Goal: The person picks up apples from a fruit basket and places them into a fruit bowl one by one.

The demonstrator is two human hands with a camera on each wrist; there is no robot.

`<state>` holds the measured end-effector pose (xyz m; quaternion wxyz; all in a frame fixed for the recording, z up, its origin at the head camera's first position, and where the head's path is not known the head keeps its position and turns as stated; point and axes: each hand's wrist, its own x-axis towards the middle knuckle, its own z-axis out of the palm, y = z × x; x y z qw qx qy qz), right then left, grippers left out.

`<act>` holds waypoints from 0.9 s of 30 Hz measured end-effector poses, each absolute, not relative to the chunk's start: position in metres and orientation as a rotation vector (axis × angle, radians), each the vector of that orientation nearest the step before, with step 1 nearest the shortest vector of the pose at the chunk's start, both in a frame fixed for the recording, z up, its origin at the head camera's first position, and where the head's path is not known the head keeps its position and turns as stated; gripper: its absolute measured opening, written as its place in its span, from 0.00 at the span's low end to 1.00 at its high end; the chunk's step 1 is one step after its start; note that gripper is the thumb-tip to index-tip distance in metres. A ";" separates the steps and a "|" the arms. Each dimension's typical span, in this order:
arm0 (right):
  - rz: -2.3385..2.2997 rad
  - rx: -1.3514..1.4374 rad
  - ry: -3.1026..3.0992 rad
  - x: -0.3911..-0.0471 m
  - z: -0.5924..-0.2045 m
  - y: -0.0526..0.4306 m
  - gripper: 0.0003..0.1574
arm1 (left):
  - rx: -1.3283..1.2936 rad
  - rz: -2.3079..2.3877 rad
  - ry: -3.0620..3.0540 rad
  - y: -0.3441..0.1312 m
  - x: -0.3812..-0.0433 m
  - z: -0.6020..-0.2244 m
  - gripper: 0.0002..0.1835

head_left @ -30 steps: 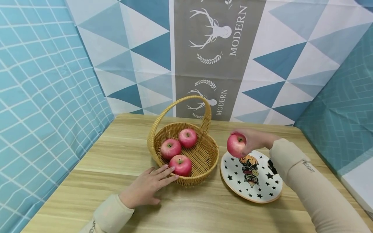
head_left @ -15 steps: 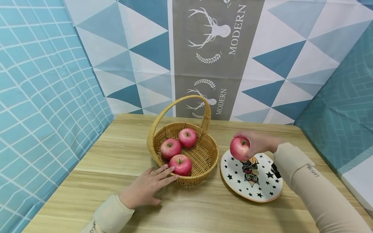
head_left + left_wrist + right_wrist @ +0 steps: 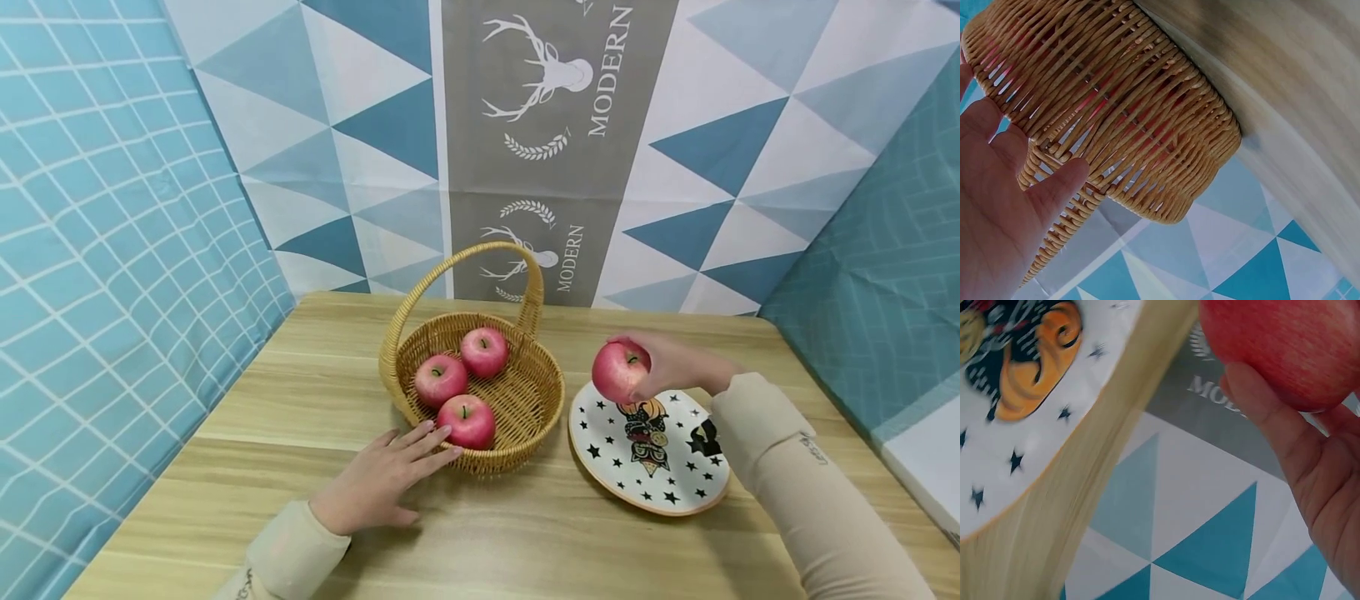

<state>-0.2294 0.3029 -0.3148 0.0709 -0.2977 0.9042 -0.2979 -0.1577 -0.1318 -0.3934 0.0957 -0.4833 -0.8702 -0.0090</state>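
My right hand [image 3: 672, 362] grips a red apple [image 3: 619, 372] between thumb and fingers, held above the far edge of a white plate [image 3: 611, 467] printed with black stars and a patterned animal. In the right wrist view the same apple [image 3: 1285, 347] fills the top right, thumb pressed to its side. My left hand [image 3: 382, 483] lies with fingers spread and straight, fingertips at the near rim of a wicker basket [image 3: 525, 408]. Inside the basket sit three more apples [image 3: 441, 381], grouped to its left. The left wrist view shows the woven basket wall [image 3: 1116, 106] beside the thumb.
The basket's tall arched handle [image 3: 450, 262] rises over its far side. Basket and plate stand side by side on a wooden table [image 3: 300, 400]. Patterned cloth walls [image 3: 555, 167] enclose the back and sides, and a white block [image 3: 930, 458] sits at the right edge.
My right hand has shifted slightly right with the apple, staying over the plate's far part. The left hand and the basket keep their places.
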 end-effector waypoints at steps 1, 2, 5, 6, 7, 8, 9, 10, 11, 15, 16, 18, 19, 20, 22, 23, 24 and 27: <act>-0.911 -0.885 2.724 -0.229 -0.315 0.304 0.47 | -1.432 -0.037 -2.577 -0.131 -0.158 -0.394 0.50; -0.924 -0.884 2.731 -0.228 -0.315 0.306 0.47 | -1.431 -0.044 -2.575 -0.131 -0.158 -0.394 0.50; -0.939 -0.886 2.752 -0.225 -0.318 0.310 0.46 | -1.432 -0.055 -2.574 -0.129 -0.158 -0.395 0.50; -0.939 -0.883 2.761 -0.224 -0.319 0.311 0.46 | -1.432 -0.059 -2.574 -0.129 -0.158 -0.395 0.50; -0.940 -0.880 2.769 -0.224 -0.321 0.312 0.46 | -1.430 -0.056 -2.575 -0.129 -0.157 -0.394 0.50; -0.942 -0.876 2.777 -0.223 -0.323 0.313 0.46 | -1.430 -0.055 -2.575 -0.129 -0.157 -0.394 0.50; -0.945 -0.865 2.782 -0.222 -0.324 0.314 0.47 | -1.429 -0.052 -2.574 -0.129 -0.157 -0.394 0.50; -0.946 -0.857 2.790 -0.222 -0.326 0.315 0.47 | -1.429 -0.050 -2.573 -0.129 -0.157 -0.394 0.50; -0.947 -0.851 2.799 -0.221 -0.328 0.315 0.48 | -1.428 -0.047 -2.573 -0.129 -0.157 -0.393 0.50; -0.969 -0.842 2.810 -0.222 -0.334 0.315 0.49 | -1.424 -0.041 -2.572 -0.131 -0.156 -0.393 0.50; -0.978 -0.846 2.809 -0.222 -0.335 0.314 0.49 | -1.425 -0.043 -2.572 -0.131 -0.156 -0.393 0.50; -0.987 -0.837 2.802 -0.223 -0.337 0.313 0.49 | -1.428 -0.046 -2.570 -0.131 -0.156 -0.393 0.50; -0.990 -0.831 2.795 -0.223 -0.338 0.313 0.49 | -1.429 -0.045 -2.568 -0.131 -0.157 -0.393 0.50; -0.996 -0.824 2.788 -0.224 -0.339 0.312 0.49 | -1.430 -0.041 -2.563 -0.131 -0.157 -0.393 0.50; -1.009 -0.807 2.771 -0.224 -0.340 0.312 0.49 | -1.427 -0.037 -2.558 -0.131 -0.158 -0.393 0.50; -1.011 -0.795 2.766 -0.224 -0.341 0.312 0.49 | -1.426 -0.033 -2.557 -0.130 -0.158 -0.393 0.50; -1.014 -0.793 2.763 -0.225 -0.342 0.312 0.49 | -1.422 -0.029 -2.559 -0.130 -0.158 -0.393 0.50; -1.029 -0.784 2.746 -0.225 -0.345 0.313 0.49 | -1.421 -0.018 -2.572 -0.130 -0.158 -0.395 0.50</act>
